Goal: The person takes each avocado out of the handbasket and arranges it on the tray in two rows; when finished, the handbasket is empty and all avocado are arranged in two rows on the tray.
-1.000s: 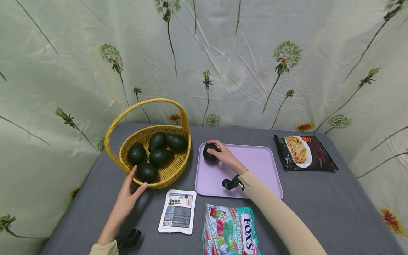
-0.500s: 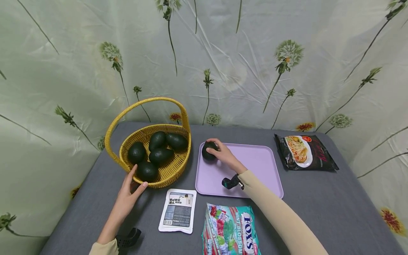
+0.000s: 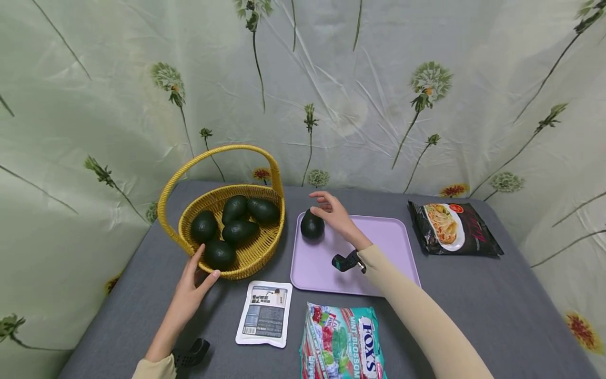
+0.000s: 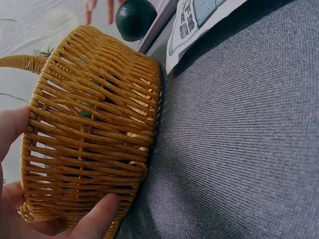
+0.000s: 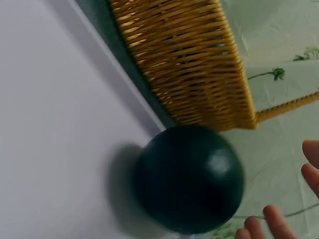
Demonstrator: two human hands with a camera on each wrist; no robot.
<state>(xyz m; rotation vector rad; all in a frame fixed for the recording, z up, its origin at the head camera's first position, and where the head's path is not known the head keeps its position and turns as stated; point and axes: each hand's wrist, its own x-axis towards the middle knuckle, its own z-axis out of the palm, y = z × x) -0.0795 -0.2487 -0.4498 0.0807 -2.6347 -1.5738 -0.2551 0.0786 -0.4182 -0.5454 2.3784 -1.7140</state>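
Note:
A dark green avocado [image 3: 312,226] sits alone at the left end of the lilac tray [image 3: 374,237]. Just above and beyond it hovers my right hand [image 3: 340,218], fingers spread and apart from the fruit; the right wrist view shows a gap between its fingertips and the avocado [image 5: 189,179]. My left hand [image 3: 188,292] holds the near left rim of a yellow wicker basket [image 3: 259,247]. In the left wrist view its thumb presses the basket's outer wall [image 4: 89,134] while other fingers lie over the rim. Several avocados [image 3: 240,232] lie inside the basket.
A white pouch [image 3: 265,313] lies flat before the basket. Closer in, right of the pouch, is a teal and red FOX'S candy bag [image 3: 343,342]. A black noodle packet [image 3: 454,229] lies right of the tray. A floral curtain [image 3: 355,131] hangs behind the table.
My right hand has let go of the avocado and lifted slightly up and away. The avocado now stands on the tray by itself. My left hand stays at the basket rim.

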